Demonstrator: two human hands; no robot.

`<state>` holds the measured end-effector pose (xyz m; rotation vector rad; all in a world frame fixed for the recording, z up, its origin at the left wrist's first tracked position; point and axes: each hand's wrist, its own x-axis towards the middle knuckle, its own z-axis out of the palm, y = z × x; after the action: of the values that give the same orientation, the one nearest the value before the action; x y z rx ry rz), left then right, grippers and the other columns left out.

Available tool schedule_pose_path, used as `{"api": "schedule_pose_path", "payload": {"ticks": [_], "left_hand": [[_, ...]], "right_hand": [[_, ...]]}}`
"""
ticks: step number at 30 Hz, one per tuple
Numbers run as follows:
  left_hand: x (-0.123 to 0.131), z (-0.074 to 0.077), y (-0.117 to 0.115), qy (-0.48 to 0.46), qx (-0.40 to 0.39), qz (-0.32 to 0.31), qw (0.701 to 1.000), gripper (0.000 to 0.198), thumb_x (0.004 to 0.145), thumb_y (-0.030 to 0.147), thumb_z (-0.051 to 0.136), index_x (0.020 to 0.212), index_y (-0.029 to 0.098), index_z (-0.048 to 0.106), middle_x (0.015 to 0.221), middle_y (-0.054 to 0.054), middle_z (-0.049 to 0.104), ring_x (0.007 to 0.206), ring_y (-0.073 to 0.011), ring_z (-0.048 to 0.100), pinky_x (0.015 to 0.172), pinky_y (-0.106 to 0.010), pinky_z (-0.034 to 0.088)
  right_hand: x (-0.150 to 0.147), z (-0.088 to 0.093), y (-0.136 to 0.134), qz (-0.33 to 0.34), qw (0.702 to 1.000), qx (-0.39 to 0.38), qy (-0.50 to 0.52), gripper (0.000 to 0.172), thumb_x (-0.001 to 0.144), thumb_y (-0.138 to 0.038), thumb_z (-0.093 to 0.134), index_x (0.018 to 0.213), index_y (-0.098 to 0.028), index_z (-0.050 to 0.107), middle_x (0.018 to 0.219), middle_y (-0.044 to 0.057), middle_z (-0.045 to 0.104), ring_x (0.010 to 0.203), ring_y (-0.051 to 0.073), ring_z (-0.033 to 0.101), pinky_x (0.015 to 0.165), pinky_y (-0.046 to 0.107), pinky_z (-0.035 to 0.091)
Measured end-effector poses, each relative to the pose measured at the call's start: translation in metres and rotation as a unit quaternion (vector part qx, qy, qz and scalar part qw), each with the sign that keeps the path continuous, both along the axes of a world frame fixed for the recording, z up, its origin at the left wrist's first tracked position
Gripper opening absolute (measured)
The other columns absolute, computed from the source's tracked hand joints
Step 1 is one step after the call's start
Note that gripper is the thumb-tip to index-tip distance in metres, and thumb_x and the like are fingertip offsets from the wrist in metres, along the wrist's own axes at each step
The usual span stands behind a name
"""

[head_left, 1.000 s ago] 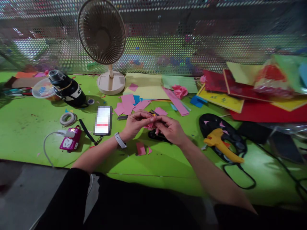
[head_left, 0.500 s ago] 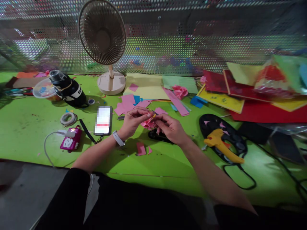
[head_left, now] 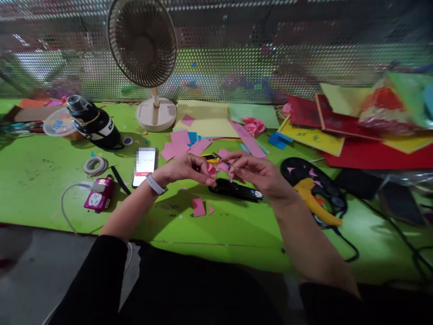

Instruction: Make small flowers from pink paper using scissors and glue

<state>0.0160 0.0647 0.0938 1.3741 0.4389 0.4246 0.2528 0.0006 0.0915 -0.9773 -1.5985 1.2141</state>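
Note:
My left hand (head_left: 193, 169) is closed, thumb and fingertips nearly together just above the left end of a black stapler (head_left: 233, 189). Anything pinched there is too small to make out. Over the stapler's right part, my right hand (head_left: 259, 175) has its fingers apart, and I see nothing held in it. Between and behind the hands lie a yellow and black cutter (head_left: 211, 158) and some pink paper (head_left: 212, 170), partly hidden by the left fingers. Nearer to me, a small pink paper rectangle (head_left: 198, 207) lies on the green table (head_left: 216, 230).
Pink paper pieces (head_left: 179, 143) and a pink paper flower (head_left: 254, 127) lie behind. A fan (head_left: 156, 115), a bottle (head_left: 98, 126), a phone (head_left: 145, 167), tape (head_left: 95, 166) and a purple power adapter (head_left: 99, 195) are left. Rightward, a yellow glue gun (head_left: 313, 203) rests on a black pad.
My hands have come apart from their meeting point. The left moved slightly down, the right shifted right with fingers spreading. More of the stapler and the yellow cutter now shows.

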Motion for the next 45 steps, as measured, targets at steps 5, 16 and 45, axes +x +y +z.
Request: {"api": "schedule_pose_path", "payload": {"ticks": [5,16,45], "left_hand": [[-0.001,-0.002,0.001,0.026,-0.014,-0.064,0.998,0.026,0.059,0.031,0.091,0.068,0.015,0.072,0.069,-0.001,0.069,0.062,-0.0089,0.063,0.069,-0.027,0.054],[0.001,-0.01,0.005,0.007,-0.079,-0.062,0.995,0.031,0.059,0.033,0.092,0.079,0.017,0.075,0.074,-0.001,0.071,0.067,-0.0093,0.063,0.069,-0.024,0.05],[0.024,-0.04,-0.008,-0.037,-0.029,0.254,0.966,0.024,0.082,0.033,0.074,0.09,0.011,0.07,0.084,-0.005,0.07,0.071,-0.009,0.062,0.073,-0.027,0.049]], "right_hand": [[-0.003,0.007,-0.001,0.186,0.981,-0.01,-0.058,0.026,0.086,-0.047,0.069,0.08,-0.024,0.076,0.114,0.011,0.068,0.101,0.023,0.065,0.081,0.038,0.057],[-0.015,-0.002,-0.002,0.22,0.972,-0.077,-0.043,0.018,0.085,-0.038,0.072,0.087,-0.021,0.078,0.09,0.005,0.073,0.067,0.013,0.064,0.055,0.025,0.053],[-0.029,-0.041,0.01,-0.276,0.96,0.04,0.017,0.021,0.085,-0.04,0.07,0.098,-0.023,0.073,0.082,0.003,0.074,0.058,0.014,0.066,0.051,0.026,0.051]]}}
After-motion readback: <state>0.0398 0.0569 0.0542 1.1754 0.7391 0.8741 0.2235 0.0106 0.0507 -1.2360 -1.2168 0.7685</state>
